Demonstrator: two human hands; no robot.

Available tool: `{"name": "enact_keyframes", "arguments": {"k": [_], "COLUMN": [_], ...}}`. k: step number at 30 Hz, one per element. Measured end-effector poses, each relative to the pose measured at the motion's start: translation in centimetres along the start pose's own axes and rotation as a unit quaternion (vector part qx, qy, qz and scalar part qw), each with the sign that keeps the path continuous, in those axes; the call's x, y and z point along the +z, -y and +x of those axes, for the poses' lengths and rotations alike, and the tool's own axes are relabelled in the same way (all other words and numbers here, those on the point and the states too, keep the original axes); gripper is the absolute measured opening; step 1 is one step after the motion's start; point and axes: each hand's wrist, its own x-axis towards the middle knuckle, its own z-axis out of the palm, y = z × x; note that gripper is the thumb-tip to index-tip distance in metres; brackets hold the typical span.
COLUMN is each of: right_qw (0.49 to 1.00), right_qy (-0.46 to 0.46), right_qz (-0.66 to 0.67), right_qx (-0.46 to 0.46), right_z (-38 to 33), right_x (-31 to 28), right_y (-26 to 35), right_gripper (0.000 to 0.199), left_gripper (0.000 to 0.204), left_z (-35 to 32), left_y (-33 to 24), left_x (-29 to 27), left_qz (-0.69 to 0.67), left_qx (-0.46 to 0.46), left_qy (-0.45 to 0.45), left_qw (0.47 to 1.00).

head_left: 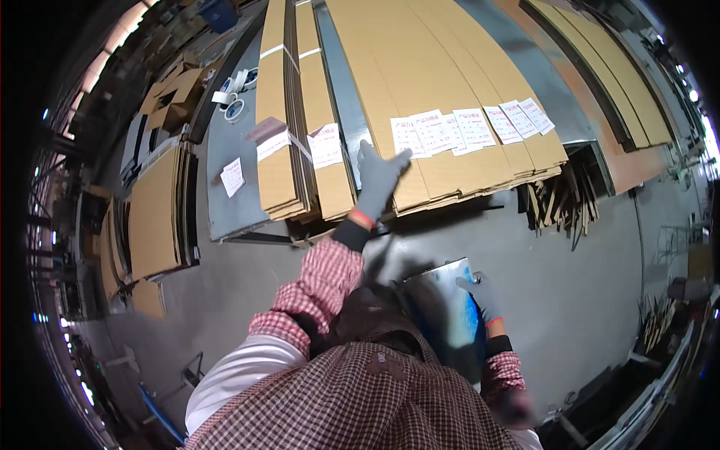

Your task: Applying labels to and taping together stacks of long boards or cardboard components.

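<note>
In the upper centre of the frame, the left gloved hand [380, 178] has its grip spread wide with nothing in it, beside the near edge of the wide cardboard stack [405, 67] on the grey worktop [244, 180]; a low sweep could catch the white paper slips [431, 135] lying on top and skew or drop them. Below centre right, the right gloved hand [486, 296] meets the edge of a shiny metal panel [442, 300], though I cannot tell how far its grip is closed; a weak hold might let the panel tip, and its edge could snag the glove.
</note>
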Motion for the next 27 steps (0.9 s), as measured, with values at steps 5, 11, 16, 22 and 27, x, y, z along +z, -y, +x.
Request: {"name": "enact_keyframes", "arguments": {"k": [5,11,16,22,27], "right_qw": [0.997,0.813,0.744,0.655,0.686], "right_qy": [0.030,-0.186,-0.130,-0.063,-0.041], "right_qz": [-0.064,-0.243,-0.300,-0.366,-0.370], "right_qx": [-0.031,-0.496,-0.582,-0.658,-0.625], "right_z": [0.5,1.9,9.5,14.4,14.1], "right_x": [-2.5,-3.3,0.0,0.5,0.8], "right_y": [2.6,18.5,27.2,28.2,28.1], "right_gripper": [0.040,0.013,0.006,0.003,0.006], "left_gripper": [0.053,0.052,0.071,0.088,0.085], "left_z": [2.6,1.4,1.9,1.2,-0.5], "left_y": [5.4,4.9,4.7,6.8,5.0], "left_x": [1.3,-0.6,-0.1,1.3,0.9], "left_qz": [-0.302,-0.354,-0.261,-0.442,-0.469], "left_qx": [-0.156,-0.214,-0.189,-0.144,-0.124], "left_qy": [0.106,0.146,0.205,0.129,0.125], "left_qw": [0.935,0.899,0.924,0.876,0.865]}}
